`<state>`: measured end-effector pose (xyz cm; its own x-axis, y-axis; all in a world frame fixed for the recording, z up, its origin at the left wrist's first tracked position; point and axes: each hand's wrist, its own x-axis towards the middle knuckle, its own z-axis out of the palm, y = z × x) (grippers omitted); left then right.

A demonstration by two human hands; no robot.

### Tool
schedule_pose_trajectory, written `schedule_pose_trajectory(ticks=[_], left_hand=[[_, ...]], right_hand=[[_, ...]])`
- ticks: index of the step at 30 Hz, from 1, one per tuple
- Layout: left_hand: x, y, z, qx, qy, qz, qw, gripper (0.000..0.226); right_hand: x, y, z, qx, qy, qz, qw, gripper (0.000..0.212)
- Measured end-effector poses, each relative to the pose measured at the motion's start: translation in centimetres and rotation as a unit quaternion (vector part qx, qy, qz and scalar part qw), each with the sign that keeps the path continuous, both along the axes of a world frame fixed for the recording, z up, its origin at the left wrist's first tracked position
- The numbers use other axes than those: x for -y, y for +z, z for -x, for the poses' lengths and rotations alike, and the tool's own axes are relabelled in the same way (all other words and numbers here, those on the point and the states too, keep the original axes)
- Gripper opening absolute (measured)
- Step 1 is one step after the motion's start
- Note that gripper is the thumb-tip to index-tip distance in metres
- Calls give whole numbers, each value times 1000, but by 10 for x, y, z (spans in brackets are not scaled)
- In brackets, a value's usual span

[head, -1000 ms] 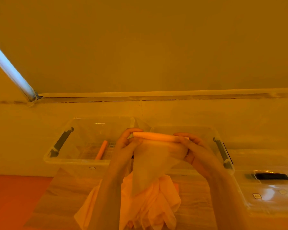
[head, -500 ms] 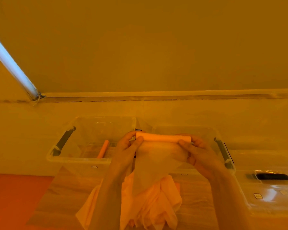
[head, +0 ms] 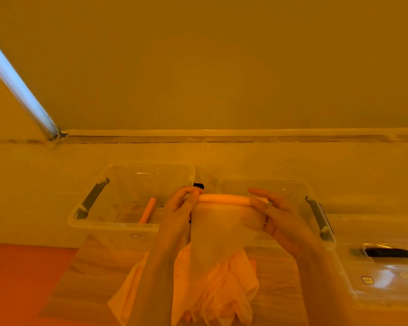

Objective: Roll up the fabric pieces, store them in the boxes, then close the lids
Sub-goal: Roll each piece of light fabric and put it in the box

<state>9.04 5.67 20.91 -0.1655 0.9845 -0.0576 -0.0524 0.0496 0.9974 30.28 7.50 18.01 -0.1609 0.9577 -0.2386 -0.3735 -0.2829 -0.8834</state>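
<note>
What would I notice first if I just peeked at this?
Two hands, the left hand and right hand, held up in the middle, pinching a half-rolled fabric piece whose loose end hangs down. Behind them stand two clear boxes; the left box already holds one rolled fabric.

A wood-grain table (head: 80,267) carries two clear open boxes side by side at its far edge: the left box (head: 118,228) holds one rolled orange fabric piece (head: 147,210), and the right box (head: 316,194) stands just beside it. A loose heap of pale orange fabric pieces (head: 222,285) lies on the near middle of the table. To the right, near the right box, lie clear lids (head: 382,267) with a dark latch showing.
</note>
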Motion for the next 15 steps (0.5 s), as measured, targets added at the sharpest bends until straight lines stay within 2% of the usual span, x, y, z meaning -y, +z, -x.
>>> schedule_pose_trajectory(ticks=[5, 12, 15], left_hand=[[-1, 1, 3, 46, -16, 29, 998, 22], [-2, 0, 1, -15, -35, 10, 999, 22], [-6, -1, -1, 14, -28, 15, 999, 21]], right_hand=[[1, 2, -1, -5, 25, -10, 1000, 40], [0, 1, -5, 13, 29, -16, 999, 35], [0, 1, -6, 8, 28, -17, 999, 35]])
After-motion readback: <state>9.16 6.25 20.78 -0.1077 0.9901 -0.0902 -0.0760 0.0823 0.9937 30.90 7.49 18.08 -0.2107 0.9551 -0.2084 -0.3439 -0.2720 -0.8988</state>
